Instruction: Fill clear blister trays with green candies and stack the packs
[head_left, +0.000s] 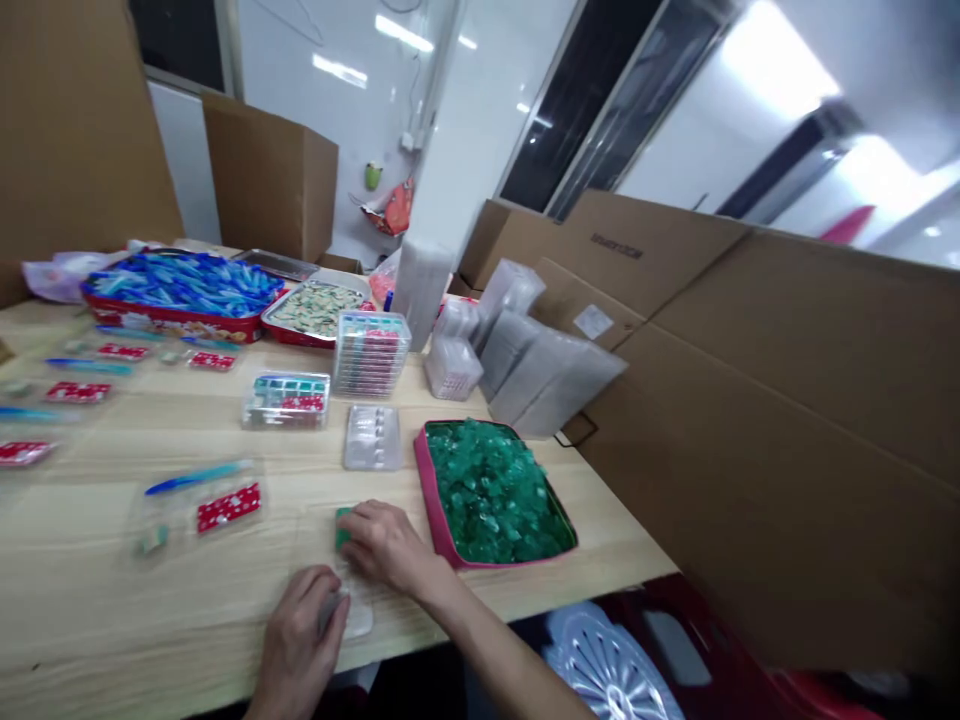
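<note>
A clear plastic case point(358, 617) lies near the table's front edge, its outline faint against the wood. My left hand point(300, 625) has its fingers curled round the near left side of this case. Over its far part, my right hand point(386, 545) is closed on a small green piece point(343, 527), partly hidden by the fingers. Just right of that hand stands a pink-rimmed tin point(439, 505) heaped with translucent green pieces point(499, 490). To the left lies a clear case holding a blue stick point(196, 478), a red dotted packet point(229, 507) and a small pale green piece point(154, 540).
Behind are a clear compartment tray point(373, 438), stacked filled cases point(371, 355) and a smaller stack point(286, 400). A red tray of blue sticks point(165, 325) stands farther back, beside a tray of pale pieces point(315, 308). Cardboard point(787, 420) walls the right side.
</note>
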